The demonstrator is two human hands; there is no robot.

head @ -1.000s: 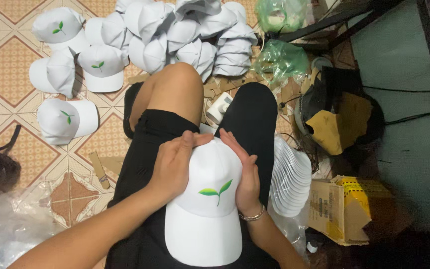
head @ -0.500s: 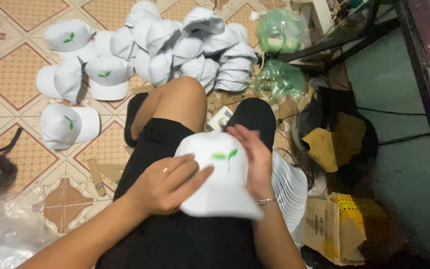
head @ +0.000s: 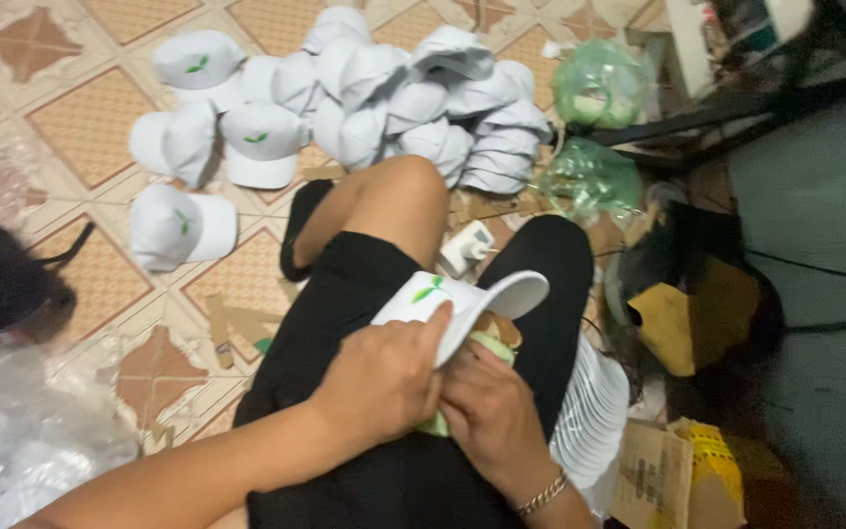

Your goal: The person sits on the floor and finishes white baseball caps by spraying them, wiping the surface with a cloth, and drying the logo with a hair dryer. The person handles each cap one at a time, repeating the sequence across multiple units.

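The left hand (head: 384, 377) is grasping a white cap (head: 457, 304) with a green leaf mark, tilted over the lap; the right hand (head: 492, 411) is gripping its underside; green plastic bags (head: 594, 132) are lying beyond a pile of white caps (head: 384, 98), their contents unclear.

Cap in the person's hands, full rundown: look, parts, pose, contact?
The white cap looks like soft fabric, with a small green leaf emblem on its front panel and a curved brim pointing up and to the right. It is tilted on its side over the lap, above black shorts. The left hand grips the crown from the left; the right hand holds it from below, partly hidden.
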